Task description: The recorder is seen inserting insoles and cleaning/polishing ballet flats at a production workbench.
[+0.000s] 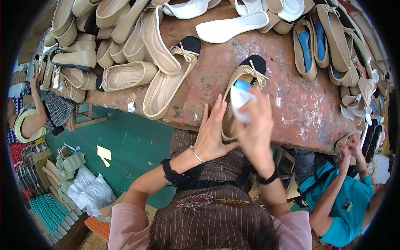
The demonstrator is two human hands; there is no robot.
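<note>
A beige ballet flat (pixel 225 121) with a black toe cap and a thin bow lies at the table's near edge, toe pointing away. My left hand (pixel 211 135) grips its heel end from the left, fingers stretched along the side and thumb at the heel. Over the shoe's opening, my right hand (pixel 256 125), blurred by motion, has its fingers closed on a limp-looking white piece (pixel 240 102); its exact kind cannot be made out. Something blue (pixel 242 85) shows inside the shoe near the toe. To the left lies another beige flat (pixel 166 89), an insole-like beige piece resting across it.
Beige shoes (pixel 129 77) crowd the table's (pixel 287 108) left side; more flats (pixel 305 48) with blue inside stand right. White insoles (pixel 233 27) lie at the back. A co-worker in teal (pixel 339 196) handles a shoe at right; another person sits far left. White bags (pixel 91 187) lie on the floor.
</note>
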